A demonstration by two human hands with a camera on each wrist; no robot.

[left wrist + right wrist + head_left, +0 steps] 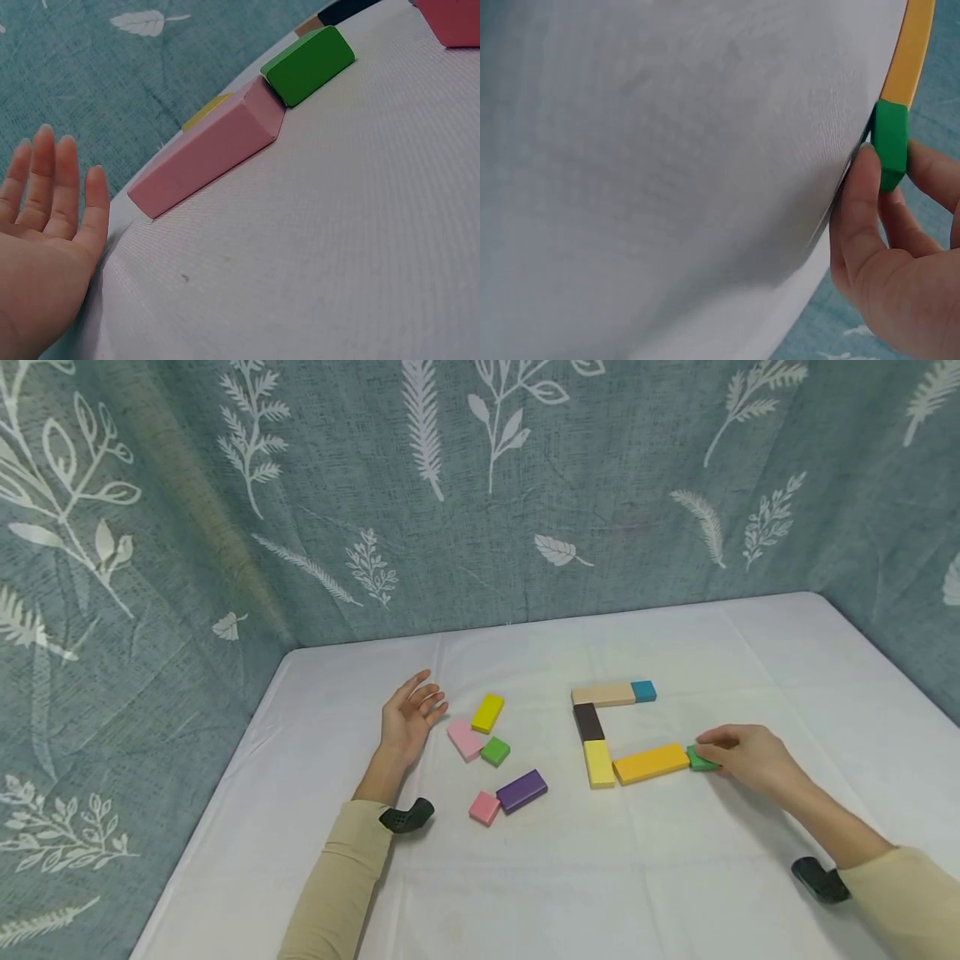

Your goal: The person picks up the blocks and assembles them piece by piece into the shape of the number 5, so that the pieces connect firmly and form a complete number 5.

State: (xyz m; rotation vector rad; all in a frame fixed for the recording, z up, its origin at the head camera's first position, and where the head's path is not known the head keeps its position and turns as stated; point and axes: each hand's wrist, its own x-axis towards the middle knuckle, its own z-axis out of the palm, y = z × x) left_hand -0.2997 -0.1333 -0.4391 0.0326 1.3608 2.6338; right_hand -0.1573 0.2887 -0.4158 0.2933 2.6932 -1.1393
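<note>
My right hand (753, 760) pinches a small green block (890, 142) between thumb and fingers, at the right end of a long orange block (651, 764). That orange block meets a yellow block (598, 765) at its left end. Above the yellow one a dark brown block (588, 723) runs up to a beige block (603, 695), with a blue block (643, 692) at its right end. My left hand (408, 718) lies palm up with relaxed fingers and holds nothing. Closest to it is a pink block (206, 154).
Near the pink block lie another yellow block (488, 713) and a bright green block (495, 752). Lower down, a small coral-pink block (484, 808) touches a purple block (522, 791). A white cloth covers the table (525, 893); a patterned curtain (465, 552) hangs behind.
</note>
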